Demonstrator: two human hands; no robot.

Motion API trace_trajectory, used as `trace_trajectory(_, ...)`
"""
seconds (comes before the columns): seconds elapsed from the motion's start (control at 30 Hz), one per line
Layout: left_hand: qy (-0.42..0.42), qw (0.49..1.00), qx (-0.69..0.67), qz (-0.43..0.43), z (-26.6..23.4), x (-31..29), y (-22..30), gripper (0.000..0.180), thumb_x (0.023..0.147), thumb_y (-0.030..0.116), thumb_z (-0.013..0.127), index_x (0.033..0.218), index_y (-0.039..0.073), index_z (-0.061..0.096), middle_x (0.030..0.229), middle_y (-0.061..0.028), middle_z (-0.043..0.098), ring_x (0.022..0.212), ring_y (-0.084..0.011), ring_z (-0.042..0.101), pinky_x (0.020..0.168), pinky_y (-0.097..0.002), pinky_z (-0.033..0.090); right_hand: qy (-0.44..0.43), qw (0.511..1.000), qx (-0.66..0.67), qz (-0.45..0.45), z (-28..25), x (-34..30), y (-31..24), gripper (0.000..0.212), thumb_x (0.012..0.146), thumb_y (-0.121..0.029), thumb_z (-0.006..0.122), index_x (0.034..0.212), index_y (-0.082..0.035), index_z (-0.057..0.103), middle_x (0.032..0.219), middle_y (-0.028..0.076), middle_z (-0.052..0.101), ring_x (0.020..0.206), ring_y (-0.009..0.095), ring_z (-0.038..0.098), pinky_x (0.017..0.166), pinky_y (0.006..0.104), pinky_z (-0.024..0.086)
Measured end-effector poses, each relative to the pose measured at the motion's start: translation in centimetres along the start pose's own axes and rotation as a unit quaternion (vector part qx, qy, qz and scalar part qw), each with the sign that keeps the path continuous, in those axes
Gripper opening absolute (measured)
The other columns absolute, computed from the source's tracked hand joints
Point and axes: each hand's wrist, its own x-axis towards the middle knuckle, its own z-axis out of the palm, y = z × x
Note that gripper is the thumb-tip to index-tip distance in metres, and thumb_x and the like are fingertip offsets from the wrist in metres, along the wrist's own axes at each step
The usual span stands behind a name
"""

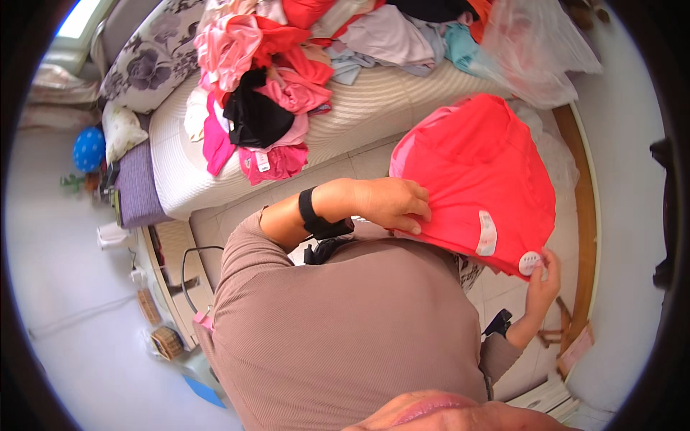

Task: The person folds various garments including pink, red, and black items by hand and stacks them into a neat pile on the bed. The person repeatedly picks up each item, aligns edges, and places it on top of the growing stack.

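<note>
Cloth (483, 169) pinched at its edge by left hand (394, 204) and right hand (544, 286); one lazy grip could let it flop, tbh.

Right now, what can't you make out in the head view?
All in the head view:
- Bright red cloth garment spread between the hands: underside, hidden by its upper face.
- White elongated paper label on it: print too small.
- Translucent plastic bag: contents blurred by creased film.
- Pile of multicoloured cloth clothes: top cut off by the upper picture edge; lower layers covered by those above.
</note>
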Motion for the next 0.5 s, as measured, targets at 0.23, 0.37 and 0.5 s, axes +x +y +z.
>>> trace_trajectory(0.23,0.419,0.864,0.167,-0.222,-10.1,-6.6,-11.0,0.026,0.083,0.01,0.077,0.107,0.003,0.071,0.106,-0.0147,0.067,0.096,-0.0277,0.067,0.081,-0.0367,0.057,0.043,0.999,-0.004,-0.023,0.2,0.9,-2.6,0.026,0.097,-0.001,0.055,0.121,0.003,0.064,0.125,0.017,0.065,0.112,0.029,0.064,0.101,0.0395,0.048)
trace_trajectory(0.37,0.554,0.597,0.5,-0.293,-18.3,-14.0,-16.4,0.038,0.077,0.009,0.073,0.115,0.008,0.07,0.122,-0.0161,0.063,0.119,-0.0392,0.056,0.105,-0.0493,0.045,0.051,0.998,0.0,-0.048,0.3,1.4,-3.6,0.025,0.097,0.0,0.056,0.12,0.004,0.063,0.122,0.017,0.066,0.11,0.029,0.064,0.099,0.0385,0.049)
trace_trajectory(0.5,0.568,0.459,0.495,-0.471,-21.0,-19.3,-18.9,0.046,0.084,0.019,0.064,0.129,0.012,0.066,0.139,-0.0183,0.056,0.133,-0.0402,0.048,0.111,-0.0576,0.038,0.041,0.996,0.019,-0.073,0.9,1.6,-4.3,0.024,0.097,0.001,0.055,0.12,0.005,0.063,0.119,0.018,0.066,0.109,0.029,0.064,0.098,0.038,0.05)
